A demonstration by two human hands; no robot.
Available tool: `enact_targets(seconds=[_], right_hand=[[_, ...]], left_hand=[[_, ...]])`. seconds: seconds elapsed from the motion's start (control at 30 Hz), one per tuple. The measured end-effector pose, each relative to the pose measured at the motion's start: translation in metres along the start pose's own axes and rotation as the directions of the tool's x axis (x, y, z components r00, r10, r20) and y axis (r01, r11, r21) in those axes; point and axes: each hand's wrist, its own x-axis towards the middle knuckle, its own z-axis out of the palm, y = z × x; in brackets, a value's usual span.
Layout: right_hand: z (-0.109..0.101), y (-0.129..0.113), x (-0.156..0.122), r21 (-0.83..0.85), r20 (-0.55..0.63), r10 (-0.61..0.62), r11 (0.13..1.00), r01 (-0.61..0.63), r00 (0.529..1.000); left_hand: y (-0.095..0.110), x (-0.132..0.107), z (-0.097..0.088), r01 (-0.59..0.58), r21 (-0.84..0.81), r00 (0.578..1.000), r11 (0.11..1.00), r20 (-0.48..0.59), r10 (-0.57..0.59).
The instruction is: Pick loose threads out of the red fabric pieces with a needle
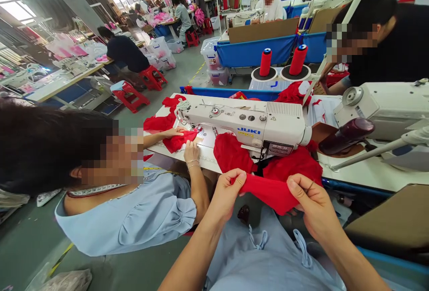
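Observation:
A piece of red fabric (268,191) is stretched between my two hands, in front of my body. My left hand (229,192) pinches its left end between thumb and fingers. At the right end, my right hand (310,199) grips the cloth, and something thin and dark shows by its fingers, too small to make out. Just beyond my hands, more red fabric (231,152) lies bunched on the table beside a white sewing machine (248,123). Another red heap (295,166) lies under the machine's right end.
Close on my left, a seated person in light blue (134,210) handles red cloth (176,141) at the needle. Behind the machine stand red thread cones (266,64). A second sewing machine (385,107) and a cardboard panel (392,219) are at right. A person in black (392,45) leans in there.

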Motion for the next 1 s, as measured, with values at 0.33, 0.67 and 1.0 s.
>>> enact_targets(seconds=[0.33,0.67,1.0], right_hand=[[-0.013,0.005,0.009,0.013,-0.103,-0.034,0.999,0.036,0.994],[-0.015,0.009,0.008,-0.096,-0.155,-0.095,0.992,0.08,0.983],[0.006,-0.02,0.008,-0.312,0.075,-0.256,0.912,0.267,0.964]], left_hand=[[0.001,-0.001,-0.005,0.019,0.06,0.994,0.998,0.108,-0.026],[0.005,-0.004,0.005,-0.008,0.031,0.999,0.999,0.044,0.006],[0.006,-0.012,0.011,-0.02,0.123,0.983,0.992,0.182,-0.003]])
